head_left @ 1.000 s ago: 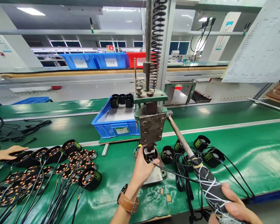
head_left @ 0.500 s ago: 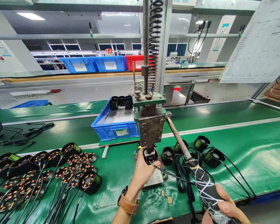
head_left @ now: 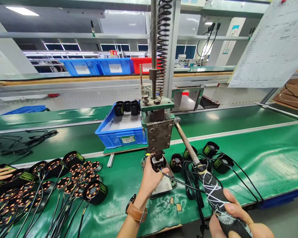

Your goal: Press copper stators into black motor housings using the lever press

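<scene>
Under the ram of the arbor press (head_left: pixel 160 134), my left hand (head_left: pixel 151 175) wraps round a black motor housing (head_left: pixel 160 165). The press's tool reaches down into the housing, and a dark cable runs out of it to the right. A watch with a brown strap is on my left wrist. My right hand (head_left: pixel 235 211) is closed round the padded end of the press lever (head_left: pixel 210 185), which is bound in black wrap and white string and slants down toward me. Just right of the press stand several black housings (head_left: pixel 176 162) with coiled cables.
Copper-wound stators (head_left: pixel 27 195) and black housings with wires cover the left of the green bench. A co-worker's hand (head_left: pixel 1 175) rests on housings at the left edge. Behind the press, a blue bin (head_left: pixel 121 137) holds black housings. A paper sheet (head_left: pixel 265 49) hangs at upper right.
A co-worker's hand has come in at the left edge, onto the housings. The whole view has shifted slightly. My two hands keep their grips, and the lever stays at about the same angle.
</scene>
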### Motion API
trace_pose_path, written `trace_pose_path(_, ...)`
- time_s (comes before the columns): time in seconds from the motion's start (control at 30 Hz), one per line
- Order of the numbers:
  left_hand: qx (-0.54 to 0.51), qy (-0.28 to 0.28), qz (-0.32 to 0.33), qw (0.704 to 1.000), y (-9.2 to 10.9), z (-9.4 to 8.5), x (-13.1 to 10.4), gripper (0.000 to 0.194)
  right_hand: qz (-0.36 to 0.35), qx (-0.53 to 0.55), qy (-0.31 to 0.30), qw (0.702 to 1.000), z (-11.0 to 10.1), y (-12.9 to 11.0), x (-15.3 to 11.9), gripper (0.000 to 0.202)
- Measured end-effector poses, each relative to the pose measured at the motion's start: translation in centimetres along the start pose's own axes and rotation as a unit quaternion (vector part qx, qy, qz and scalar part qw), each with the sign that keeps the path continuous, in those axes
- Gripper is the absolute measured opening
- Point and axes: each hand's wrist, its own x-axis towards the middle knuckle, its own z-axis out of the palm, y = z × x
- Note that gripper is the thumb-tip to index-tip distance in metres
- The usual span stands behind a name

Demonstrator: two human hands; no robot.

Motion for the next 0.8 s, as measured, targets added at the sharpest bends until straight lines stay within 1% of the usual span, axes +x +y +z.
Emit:
trace_pose_path(0.07,0.003,-0.002,0.006,1.0,-0.1,0.0,0.0,0.068,0.024,0.05,0.062,0.997,0.6,-0.3,0.3,0.035)
trace_pose_path(0.13,0.006,-0.006,0.011,1.0,-0.1,-0.1,0.0,0.067,0.023,0.081,0.091,0.992,1.1,-0.3,0.6,0.036)
trace_pose_path(0.2,0.009,-0.011,0.012,1.0,-0.1,-0.2,0.0,0.067,0.016,0.098,0.097,0.99,1.2,-0.2,0.9,0.034)
trace_pose_path(0.27,0.012,-0.014,0.013,1.0,-0.1,-0.2,0.0,0.066,0.016,0.107,0.095,0.99,1.3,-0.2,1.1,0.037)
trace_pose_path(0.33,0.013,-0.016,0.016,1.0,-0.1,-0.3,-0.1,0.066,0.005,0.107,0.115,0.988,1.5,-0.5,1.1,0.041)
trace_pose_path(0.4,0.017,-0.012,0.017,1.0,-0.2,-0.3,-0.1,0.065,-0.012,0.097,0.135,0.986,1.9,-0.9,1.1,0.042)
trace_pose_path(0.47,0.025,-0.007,0.012,1.0,-0.3,-0.3,0.0,0.064,-0.024,0.093,0.131,0.987,2.5,-1.3,1.2,0.041)
trace_pose_path(0.53,0.031,-0.006,0.009,0.999,-0.3,-0.2,0.0,0.065,-0.03,0.103,0.127,0.986,3.2,-1.6,1.4,0.038)
trace_pose_path(0.63,0.028,-0.01,0.018,0.999,-0.5,-0.3,0.0,0.066,-0.035,0.102,0.157,0.982,3.6,-2.5,2.3,0.022)
trace_pose_path(0.67,0.028,-0.009,0.021,0.999,-0.5,-0.3,0.1,0.067,-0.04,0.088,0.147,0.984,3.4,-3.0,2.8,0.022)
trace_pose_path(0.7,0.029,-0.008,0.022,0.999,-0.6,-0.3,0.1,0.067,-0.045,0.067,0.122,0.989,3.2,-3.6,3.4,0.027)
trace_pose_path(0.8,0.047,-0.001,0.028,0.999,-0.9,-0.5,0.2,0.071,-0.073,0.01,0.0,0.997,2.1,-6.4,6.0,0.056)
